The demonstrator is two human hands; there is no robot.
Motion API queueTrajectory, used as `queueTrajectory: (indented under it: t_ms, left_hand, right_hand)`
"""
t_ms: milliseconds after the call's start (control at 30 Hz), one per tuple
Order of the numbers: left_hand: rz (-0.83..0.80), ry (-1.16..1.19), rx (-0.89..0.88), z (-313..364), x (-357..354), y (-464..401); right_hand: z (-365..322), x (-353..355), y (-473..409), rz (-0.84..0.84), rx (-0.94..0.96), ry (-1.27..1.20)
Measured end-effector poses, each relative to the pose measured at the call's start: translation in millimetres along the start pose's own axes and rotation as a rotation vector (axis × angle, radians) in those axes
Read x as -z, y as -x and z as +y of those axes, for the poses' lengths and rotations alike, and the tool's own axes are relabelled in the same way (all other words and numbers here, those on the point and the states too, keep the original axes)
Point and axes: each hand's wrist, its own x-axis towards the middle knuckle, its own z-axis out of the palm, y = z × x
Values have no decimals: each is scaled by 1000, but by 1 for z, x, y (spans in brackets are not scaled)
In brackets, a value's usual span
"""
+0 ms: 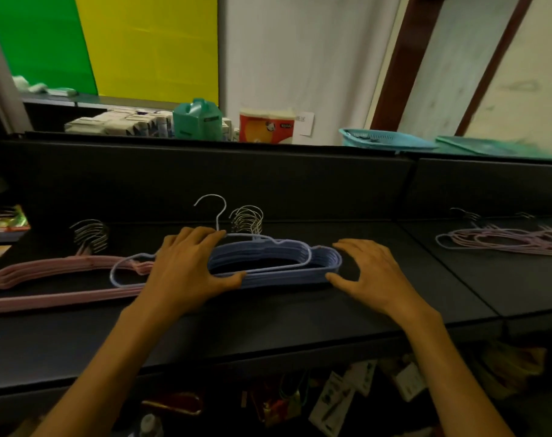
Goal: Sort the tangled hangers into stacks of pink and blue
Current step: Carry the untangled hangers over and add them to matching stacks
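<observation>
I see my left hand pressing flat on the blue hanger stack on the shelf, right hand spread loosely beside it, gripping nothing.

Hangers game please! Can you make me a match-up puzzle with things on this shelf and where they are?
Things:
1. blue hanger stack
2. pink hanger stack
3. teal basket
4. left hand

Places:
A. up behind the shelf's back wall, to the right
B. between the two hands
C. at the shelf's left end
D. resting on the blue stack's left end

Pairs: 1-B, 2-C, 3-A, 4-D
</observation>
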Motion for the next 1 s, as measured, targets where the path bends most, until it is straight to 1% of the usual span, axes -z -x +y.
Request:
queueTrajectory:
  t_ms: [200, 433, 633, 767, 900, 1000]
  left_hand:
    - [-21, -29, 12, 37, -24, -22]
    - [-84, -1, 59, 64, -38, -37]
    - [-106, 20, 56, 67, -34, -35]
    - [-153, 29, 51, 62, -32, -33]
    - [-209, -46, 48, 61, -29, -38]
    - [-177, -83, 34, 65, -26, -41]
  right_hand:
    - [43, 3, -9, 4, -11, -52]
    - [71, -7, -28, -31, 26, -124]
    - [73, -16, -34, -61, 46, -145]
    - [70, -17, -33, -71, 52, -140]
    - [67, -15, -30, -54, 60, -142]
    - [66, -10, -26, -42, 54, -139]
